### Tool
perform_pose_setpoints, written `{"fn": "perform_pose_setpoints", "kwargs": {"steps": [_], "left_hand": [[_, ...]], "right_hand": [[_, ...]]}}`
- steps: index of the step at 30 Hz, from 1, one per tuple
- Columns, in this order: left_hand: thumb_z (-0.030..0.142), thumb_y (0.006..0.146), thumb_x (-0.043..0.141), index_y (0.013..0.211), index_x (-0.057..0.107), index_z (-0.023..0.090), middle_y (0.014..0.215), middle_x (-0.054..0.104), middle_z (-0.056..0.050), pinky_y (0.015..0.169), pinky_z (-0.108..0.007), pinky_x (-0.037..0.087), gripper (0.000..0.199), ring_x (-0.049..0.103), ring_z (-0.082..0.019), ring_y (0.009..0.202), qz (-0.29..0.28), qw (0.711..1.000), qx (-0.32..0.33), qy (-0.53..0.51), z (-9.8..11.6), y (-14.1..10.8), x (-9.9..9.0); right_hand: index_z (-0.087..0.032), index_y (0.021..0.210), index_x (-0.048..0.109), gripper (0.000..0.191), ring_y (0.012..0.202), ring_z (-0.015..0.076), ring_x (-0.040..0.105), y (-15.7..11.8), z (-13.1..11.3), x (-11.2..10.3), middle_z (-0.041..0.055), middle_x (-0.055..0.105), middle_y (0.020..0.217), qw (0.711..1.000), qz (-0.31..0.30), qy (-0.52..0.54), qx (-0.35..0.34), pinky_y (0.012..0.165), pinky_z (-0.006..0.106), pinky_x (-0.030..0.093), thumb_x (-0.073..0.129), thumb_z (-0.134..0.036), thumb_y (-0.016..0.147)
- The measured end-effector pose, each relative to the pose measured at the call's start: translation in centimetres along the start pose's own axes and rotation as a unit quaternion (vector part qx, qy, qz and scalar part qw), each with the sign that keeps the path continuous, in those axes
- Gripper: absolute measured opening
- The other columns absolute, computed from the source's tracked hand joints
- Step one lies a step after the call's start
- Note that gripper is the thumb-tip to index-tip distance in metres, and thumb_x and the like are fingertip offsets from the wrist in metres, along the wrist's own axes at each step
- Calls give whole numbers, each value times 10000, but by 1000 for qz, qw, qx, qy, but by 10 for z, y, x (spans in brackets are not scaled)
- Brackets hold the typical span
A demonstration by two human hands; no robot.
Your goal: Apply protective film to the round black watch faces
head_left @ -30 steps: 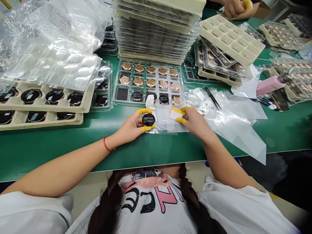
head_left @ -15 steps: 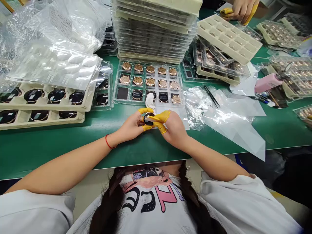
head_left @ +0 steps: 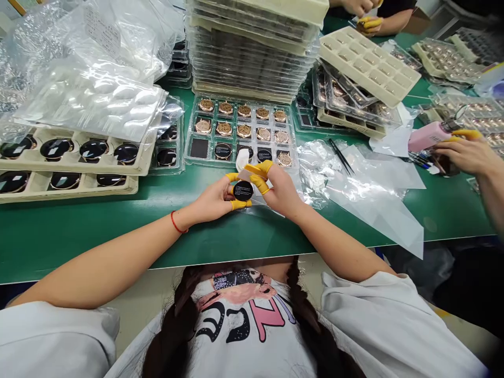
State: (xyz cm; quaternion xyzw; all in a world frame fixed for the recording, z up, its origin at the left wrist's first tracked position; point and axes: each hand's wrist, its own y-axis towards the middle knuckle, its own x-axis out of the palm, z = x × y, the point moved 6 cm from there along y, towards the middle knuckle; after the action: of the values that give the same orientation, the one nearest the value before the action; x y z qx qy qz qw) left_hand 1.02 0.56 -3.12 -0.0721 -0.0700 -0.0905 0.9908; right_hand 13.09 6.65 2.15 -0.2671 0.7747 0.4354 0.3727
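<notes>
My left hand point(head_left: 216, 199), with yellow finger covers, grips a round black disc point(head_left: 243, 191) with small white print by its edges. My right hand point(head_left: 277, 189), also in yellow finger covers, pinches a small pale piece point(head_left: 247, 173) just above the disc. Beyond both hands lies a clear tray point(head_left: 189, 149) of rose-gold watch cases point(head_left: 244, 130) and several black printed discs point(head_left: 223, 151). One front-left compartment shows only a dark square. A white crumpled piece point(head_left: 243, 159) rests over the tray's front edge.
Behind the tray rises a tall stack of trays point(head_left: 252, 58). Trays of black watch faces point(head_left: 55, 149) and plastic bags are left. Tweezers point(head_left: 342, 156), film sheets point(head_left: 394, 210) and stacked trays lie right. Another person's hand point(head_left: 466, 149) touches a pink bottle point(head_left: 427, 136).
My right hand has lifted slightly off the disc with the pale piece, and the disc's printed face now shows. Another person's hand has come in at the right, by the pink bottle.
</notes>
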Motion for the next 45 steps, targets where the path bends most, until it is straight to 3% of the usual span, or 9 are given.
{"fn": "perform_pose_setpoints", "kwargs": {"steps": [6,11,16,22,24,28,31,39,45], "left_hand": [[195,708,766,1167,448,168,871,667,7,701,-241,528,559,655,-121,774,-4,1000,-1,7,9,1,1],[170,670,764,1145,448,160,891,660,5,669,-209,515,570,646,-99,746,15,1000,-20,7,8,3,-1],[155,635,787,1143,459,170,944,662,-9,712,-222,537,605,665,-120,809,18,1000,-14,12,7,2,0],[186,721,752,1192,448,193,1021,652,-19,757,-242,557,561,678,-118,839,36,998,-8,42,6,0,0],[189,734,744,1194,439,198,1038,651,-23,805,-262,559,552,680,-124,876,29,999,6,39,5,-1,1],[187,759,719,1175,434,196,1030,644,-28,809,-255,548,504,666,-120,885,12,998,42,52,2,-1,1],[187,764,712,1180,429,189,1025,638,-35,802,-260,545,504,654,-118,863,4,996,56,64,1,-1,1],[145,746,692,1169,448,189,1121,616,-56,840,-264,532,490,652,-135,951,15,994,75,80,4,-3,1],[178,746,694,1195,408,176,949,645,-24,747,-249,523,533,659,-133,836,-2,995,33,92,3,-4,2]], "right_hand": [[-224,944,638,239,933,210,464,-13,-29,-6,72,595,955,986,28,-109,-120,813,365,378,411,-148,945],[-242,883,668,243,916,197,435,-30,-47,-1,53,580,927,975,56,-163,-142,870,356,381,466,-109,909],[-203,836,663,201,898,202,457,-40,-53,-1,70,592,880,985,57,-134,-88,836,364,397,498,-94,874],[-215,993,656,145,880,181,537,-36,-32,-25,49,637,910,983,122,57,122,802,355,454,528,-253,938],[-224,985,666,154,967,199,541,-35,-31,-24,63,640,1005,981,100,68,155,866,383,457,534,-284,934],[-220,996,676,199,1194,254,482,-37,-38,-9,106,597,1222,989,38,19,141,990,459,402,503,-298,937],[-199,971,665,185,1270,272,447,-41,-43,-2,129,623,1184,992,42,-38,112,1023,486,368,488,-234,926],[-221,915,637,179,1280,260,465,-47,-51,3,95,676,1027,989,38,-116,85,1089,524,283,488,-131,876],[-236,929,631,168,1130,237,491,-46,-57,0,63,648,1029,985,87,-144,31,1079,492,282,535,-121,851]]}}
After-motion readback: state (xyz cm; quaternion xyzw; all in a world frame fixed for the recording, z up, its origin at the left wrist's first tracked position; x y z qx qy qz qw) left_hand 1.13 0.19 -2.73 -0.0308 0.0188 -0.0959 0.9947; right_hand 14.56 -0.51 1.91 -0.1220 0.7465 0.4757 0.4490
